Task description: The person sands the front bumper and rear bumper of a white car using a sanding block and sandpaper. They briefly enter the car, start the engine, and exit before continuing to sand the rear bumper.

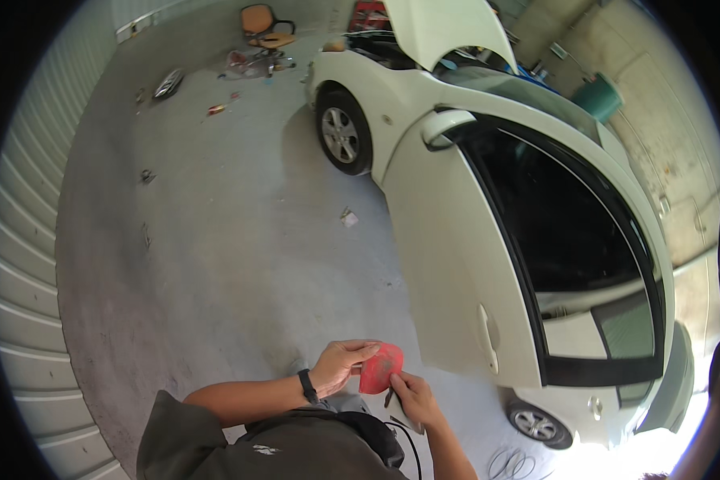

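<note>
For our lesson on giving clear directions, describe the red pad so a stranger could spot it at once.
Start at the white car on the right, then go down and left from its door handle to the left grip and right grip. Both hold the pad, rounded at the top and darkly smudged; its bright red sets it apart from the black wristband nearby.

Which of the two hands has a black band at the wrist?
The left hand, pinching the red pad at its upper left: a black band circles its wrist, while the right hand has a bare wrist.
</note>
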Action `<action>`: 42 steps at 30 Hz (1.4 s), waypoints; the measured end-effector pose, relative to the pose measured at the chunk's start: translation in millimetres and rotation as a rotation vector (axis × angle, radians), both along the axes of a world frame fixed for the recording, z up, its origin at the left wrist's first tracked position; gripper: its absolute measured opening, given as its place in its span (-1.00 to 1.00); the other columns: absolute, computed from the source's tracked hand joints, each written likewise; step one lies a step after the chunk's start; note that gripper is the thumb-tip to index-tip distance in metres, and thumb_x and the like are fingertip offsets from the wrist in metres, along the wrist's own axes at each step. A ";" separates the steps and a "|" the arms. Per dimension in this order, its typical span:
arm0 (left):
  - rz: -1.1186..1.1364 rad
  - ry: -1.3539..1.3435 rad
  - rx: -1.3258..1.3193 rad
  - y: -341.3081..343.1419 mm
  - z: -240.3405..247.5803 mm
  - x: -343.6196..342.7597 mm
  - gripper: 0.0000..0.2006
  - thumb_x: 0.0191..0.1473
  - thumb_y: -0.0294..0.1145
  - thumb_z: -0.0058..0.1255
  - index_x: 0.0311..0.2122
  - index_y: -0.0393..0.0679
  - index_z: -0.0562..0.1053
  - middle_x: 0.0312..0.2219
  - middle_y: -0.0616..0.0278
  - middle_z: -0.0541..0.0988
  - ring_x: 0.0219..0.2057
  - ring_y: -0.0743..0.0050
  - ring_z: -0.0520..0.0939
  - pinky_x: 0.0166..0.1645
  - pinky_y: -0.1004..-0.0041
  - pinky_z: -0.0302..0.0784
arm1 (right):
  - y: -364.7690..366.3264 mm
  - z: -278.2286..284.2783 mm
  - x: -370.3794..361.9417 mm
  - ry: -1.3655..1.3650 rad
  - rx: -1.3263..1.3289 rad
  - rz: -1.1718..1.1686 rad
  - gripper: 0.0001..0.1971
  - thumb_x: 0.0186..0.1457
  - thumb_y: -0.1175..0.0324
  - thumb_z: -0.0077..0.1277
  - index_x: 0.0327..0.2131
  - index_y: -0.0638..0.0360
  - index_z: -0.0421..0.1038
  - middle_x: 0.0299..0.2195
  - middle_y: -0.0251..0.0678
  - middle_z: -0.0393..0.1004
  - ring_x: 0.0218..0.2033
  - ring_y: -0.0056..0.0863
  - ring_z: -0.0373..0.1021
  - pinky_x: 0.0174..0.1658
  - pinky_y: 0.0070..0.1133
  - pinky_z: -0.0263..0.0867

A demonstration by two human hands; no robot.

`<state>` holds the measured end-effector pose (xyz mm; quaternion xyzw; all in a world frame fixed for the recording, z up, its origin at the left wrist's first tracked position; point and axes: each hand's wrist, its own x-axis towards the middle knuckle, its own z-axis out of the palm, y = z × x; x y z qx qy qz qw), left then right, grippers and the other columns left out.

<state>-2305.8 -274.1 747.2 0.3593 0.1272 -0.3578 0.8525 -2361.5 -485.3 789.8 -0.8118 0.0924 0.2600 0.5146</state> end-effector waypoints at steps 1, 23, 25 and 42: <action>0.034 -0.016 0.018 12.6 -2.5 12.6 -0.63 0.28 -0.28 0.10 0.06 -0.35 0.51 -0.14 0.15 0.65 -0.15 0.41 0.68 0.01 0.36 0.62 | 4.6 -1.3 24.8 -0.002 -0.020 0.059 -0.60 0.37 0.11 -0.11 -0.25 0.34 0.47 -0.46 -0.26 0.50 -0.37 -0.58 0.34 -0.20 -0.51 0.33; 0.381 -0.211 -0.058 131.1 -5.2 330.1 -0.76 0.32 -0.26 0.03 -0.19 -0.26 0.53 -0.31 0.27 0.60 -0.31 0.49 0.62 -0.10 0.32 0.61 | 92.1 -19.0 514.3 0.231 0.347 0.674 -0.60 0.39 0.11 -0.07 -0.09 0.33 0.53 -0.34 -0.44 0.53 -0.26 -0.68 0.32 -0.12 -0.61 0.31; 0.463 -0.177 -0.003 151.7 -19.8 365.9 -0.76 0.32 -0.26 0.04 -0.21 -0.25 0.52 -0.29 0.21 0.62 -0.27 0.43 0.65 -0.10 0.30 0.63 | 118.7 -27.3 560.4 0.211 0.349 0.722 -0.60 0.40 0.12 -0.08 -0.12 0.35 0.53 -0.34 -0.46 0.52 -0.27 -0.69 0.31 -0.12 -0.61 0.31; 0.858 -0.390 0.515 399.6 -6.8 787.2 -0.68 0.30 -0.26 0.05 -0.03 -0.33 0.46 -0.20 0.09 0.63 -0.23 0.41 0.65 -0.05 0.35 0.59 | 407.5 1.9 950.9 -0.027 0.143 0.671 -0.59 0.38 0.08 -0.09 -0.25 0.30 0.49 -0.56 -0.15 0.39 -0.49 -0.50 0.26 -0.32 -0.46 0.29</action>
